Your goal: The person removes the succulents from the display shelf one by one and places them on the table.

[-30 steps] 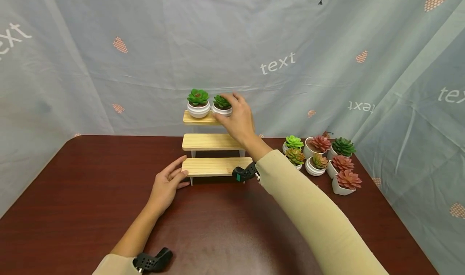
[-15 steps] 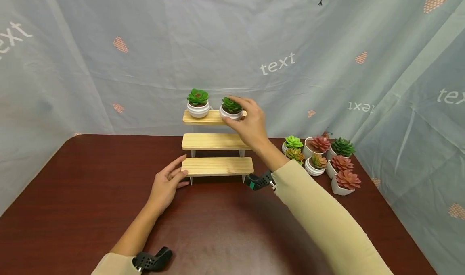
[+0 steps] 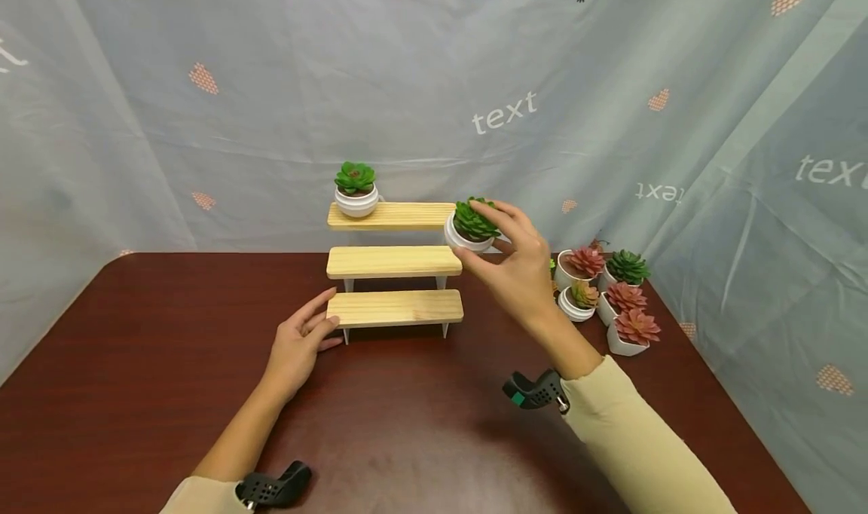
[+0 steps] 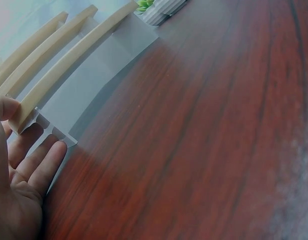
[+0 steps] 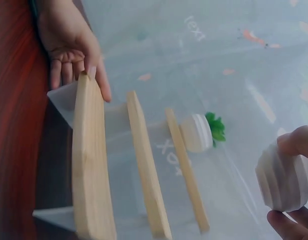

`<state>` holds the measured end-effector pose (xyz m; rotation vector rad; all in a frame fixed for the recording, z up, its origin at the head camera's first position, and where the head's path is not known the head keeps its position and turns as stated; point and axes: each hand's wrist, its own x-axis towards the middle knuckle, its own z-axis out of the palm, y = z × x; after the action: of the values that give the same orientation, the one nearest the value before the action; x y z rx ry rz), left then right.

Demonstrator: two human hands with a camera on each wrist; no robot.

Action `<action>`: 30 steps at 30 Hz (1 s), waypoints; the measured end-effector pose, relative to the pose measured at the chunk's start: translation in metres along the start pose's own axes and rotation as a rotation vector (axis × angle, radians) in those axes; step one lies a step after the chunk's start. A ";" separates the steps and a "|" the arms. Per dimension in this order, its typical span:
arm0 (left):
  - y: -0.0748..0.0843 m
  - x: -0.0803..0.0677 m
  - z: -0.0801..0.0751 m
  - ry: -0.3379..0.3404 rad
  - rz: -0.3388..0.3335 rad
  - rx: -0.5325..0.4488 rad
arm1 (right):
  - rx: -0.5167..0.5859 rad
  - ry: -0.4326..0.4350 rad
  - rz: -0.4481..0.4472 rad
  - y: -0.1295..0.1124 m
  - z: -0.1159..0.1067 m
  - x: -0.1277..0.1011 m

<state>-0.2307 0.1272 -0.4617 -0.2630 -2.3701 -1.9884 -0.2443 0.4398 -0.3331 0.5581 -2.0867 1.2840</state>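
Observation:
My right hand grips a dark green potted succulent in a ribbed white pot, thumb at the pot and fingers over the leaves. It is held off the top tier's right end; in the right wrist view the white pot is apart from the boards. My left hand holds the left end of the lowest board of a three-tier wooden shelf stand, thumb on the board, other fingers at the pale leg. A brighter green potted succulent sits on the top tier's left end.
At the right of the dark red-brown table stand several more potted succulents, among them a red one and an orange-green one. My right forearm partly hides the group. A grey-blue curtain hangs close behind the stand.
My right hand has lifted the dark green succulent off the top tier and carried it right and toward me, tilting it. My left hand stays on the stand. The head view has shifted slightly.

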 end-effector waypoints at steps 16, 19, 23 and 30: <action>0.001 -0.001 0.000 0.005 -0.008 -0.004 | -0.236 0.149 0.008 0.035 -0.073 -0.070; 0.001 -0.001 0.000 0.011 -0.015 -0.006 | -0.232 0.150 0.038 0.042 -0.082 -0.080; 0.001 -0.002 0.000 0.007 -0.018 0.000 | -0.284 0.169 0.086 0.053 -0.091 -0.096; 0.000 -0.001 0.001 0.010 -0.003 -0.008 | -0.381 0.203 0.165 0.080 -0.100 -0.121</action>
<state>-0.2294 0.1282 -0.4622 -0.2501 -2.3588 -1.9957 -0.1794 0.5683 -0.4345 0.0859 -2.1610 0.9462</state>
